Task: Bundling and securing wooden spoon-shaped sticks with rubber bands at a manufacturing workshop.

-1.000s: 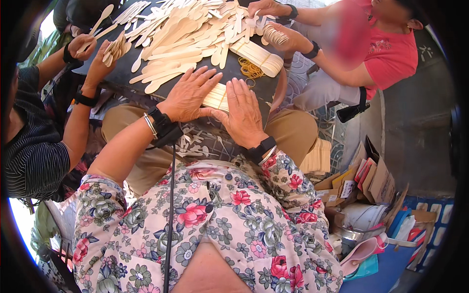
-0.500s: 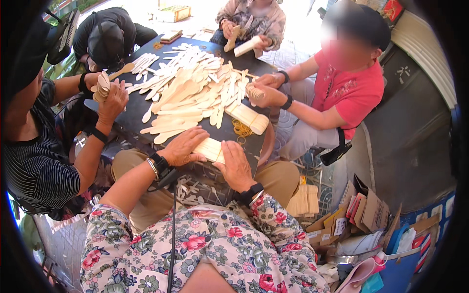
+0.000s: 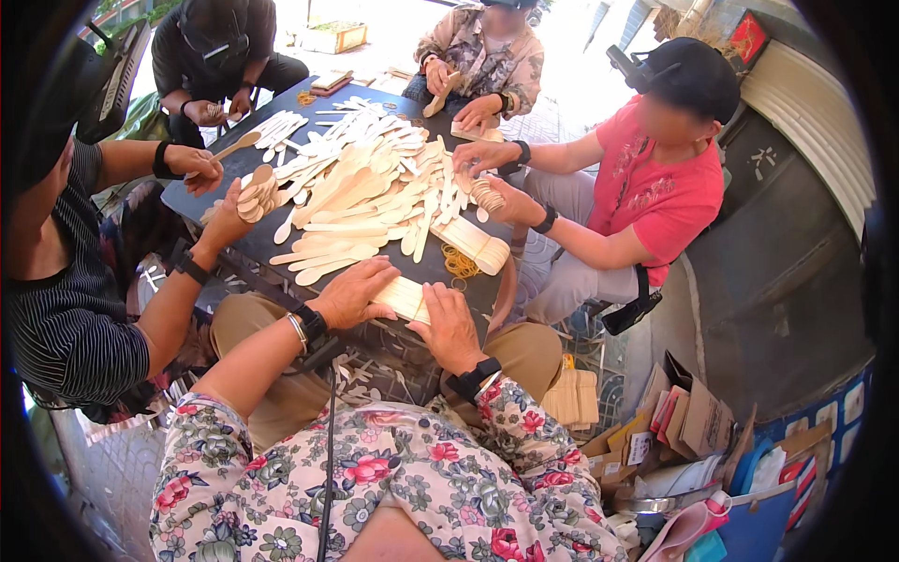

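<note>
Near the table's front edge, my left hand (image 3: 354, 293) and my right hand (image 3: 451, 328) grip opposite ends of a neat stack of pale wooden spoons (image 3: 403, 298). My fingers and palms hide both ends of the stack. Just beyond it spreads a large loose pile of wooden spoons (image 3: 351, 192) on the dark table (image 3: 253, 239). To the right of the pile lies another aligned bundle of wooden spoons (image 3: 473, 245), beside a tangle of yellow rubber bands (image 3: 459, 263).
Co-workers sit around the table; one at the left holds a fan of spoons (image 3: 257, 194), one at the right a small stack (image 3: 487, 195). Spoon bundles (image 3: 571, 398) stand on the floor at my right, near a cardboard box (image 3: 698, 417). Loose spoons (image 3: 365, 379) lie below the table.
My hands stay on the stack almost unmoved. The left co-worker's hands have parted, one with a single spoon. The far co-worker's stack has come down to the table, and the far-left person has straightened.
</note>
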Demonstrator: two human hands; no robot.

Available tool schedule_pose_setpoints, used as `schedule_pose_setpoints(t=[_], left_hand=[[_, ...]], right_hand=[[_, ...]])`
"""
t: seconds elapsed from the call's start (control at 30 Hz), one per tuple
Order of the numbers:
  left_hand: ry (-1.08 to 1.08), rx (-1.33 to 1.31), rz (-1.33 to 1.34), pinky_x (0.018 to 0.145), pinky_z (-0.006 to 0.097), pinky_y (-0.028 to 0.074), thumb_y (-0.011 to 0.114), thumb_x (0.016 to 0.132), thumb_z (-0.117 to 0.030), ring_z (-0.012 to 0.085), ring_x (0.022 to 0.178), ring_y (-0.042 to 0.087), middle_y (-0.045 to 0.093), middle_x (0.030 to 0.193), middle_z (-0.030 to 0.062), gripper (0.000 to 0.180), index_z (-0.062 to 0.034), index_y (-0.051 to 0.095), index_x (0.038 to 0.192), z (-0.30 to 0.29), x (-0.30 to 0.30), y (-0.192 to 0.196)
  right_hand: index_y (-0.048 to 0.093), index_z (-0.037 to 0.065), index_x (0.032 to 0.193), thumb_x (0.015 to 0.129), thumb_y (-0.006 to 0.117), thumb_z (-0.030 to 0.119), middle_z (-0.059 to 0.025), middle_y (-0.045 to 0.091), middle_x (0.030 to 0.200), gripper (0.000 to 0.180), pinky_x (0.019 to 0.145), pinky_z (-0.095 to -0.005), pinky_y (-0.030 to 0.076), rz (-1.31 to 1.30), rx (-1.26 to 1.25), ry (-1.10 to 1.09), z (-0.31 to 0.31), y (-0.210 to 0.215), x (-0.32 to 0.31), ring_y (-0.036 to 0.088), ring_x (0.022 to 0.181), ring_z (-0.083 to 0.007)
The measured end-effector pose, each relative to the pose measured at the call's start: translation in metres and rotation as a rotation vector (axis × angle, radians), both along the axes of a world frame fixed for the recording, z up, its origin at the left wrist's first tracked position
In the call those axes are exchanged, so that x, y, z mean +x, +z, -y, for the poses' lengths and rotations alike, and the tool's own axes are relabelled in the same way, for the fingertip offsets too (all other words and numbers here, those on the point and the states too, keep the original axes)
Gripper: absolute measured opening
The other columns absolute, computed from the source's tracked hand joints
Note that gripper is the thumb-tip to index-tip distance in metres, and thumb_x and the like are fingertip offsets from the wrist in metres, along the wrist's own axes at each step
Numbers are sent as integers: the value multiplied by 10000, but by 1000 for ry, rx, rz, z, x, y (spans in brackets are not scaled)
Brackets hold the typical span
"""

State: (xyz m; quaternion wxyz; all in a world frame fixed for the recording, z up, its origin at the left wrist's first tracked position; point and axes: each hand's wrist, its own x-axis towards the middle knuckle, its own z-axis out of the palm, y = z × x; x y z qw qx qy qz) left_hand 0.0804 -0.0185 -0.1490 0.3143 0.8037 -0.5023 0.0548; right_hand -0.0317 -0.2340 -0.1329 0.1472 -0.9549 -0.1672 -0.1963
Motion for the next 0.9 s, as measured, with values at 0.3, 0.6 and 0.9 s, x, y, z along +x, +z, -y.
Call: schedule_pose_setpoints(t=[0.3, 0.6, 0.9], left_hand=[[-7, 9, 59, 1071, 448, 364, 653, 816, -514, 399, 1280, 429, 488, 1295, 217, 729, 1, 471, 1299, 9, 11, 7], [-36, 27, 27, 1071, 444, 350, 628, 827, -537, 387, 1279, 412, 473, 1315, 199, 756, 4, 455, 1325, 23, 8, 13], [-26, 14, 26, 1075, 445, 352, 625, 829, -548, 378, 1273, 419, 487, 1310, 191, 743, -5, 463, 1309, 38, 9, 25]], right_hand=[[476, -32, 1295, 727, 767, 296, -163, 490, 1205, 717, 936, -417, 418, 29, 16, 1, 9, 10, 10, 483, 1080, -331], [466, -24, 1322, 725, 779, 284, -171, 483, 1274, 742, 993, -431, 403, -56, 24, -44, 20, 17, 0, 469, 1145, -353], [460, -21, 1330, 752, 773, 247, -187, 492, 1295, 710, 1009, -426, 404, -196, 7, -60, 32, 47, 2, 472, 1175, -374]])
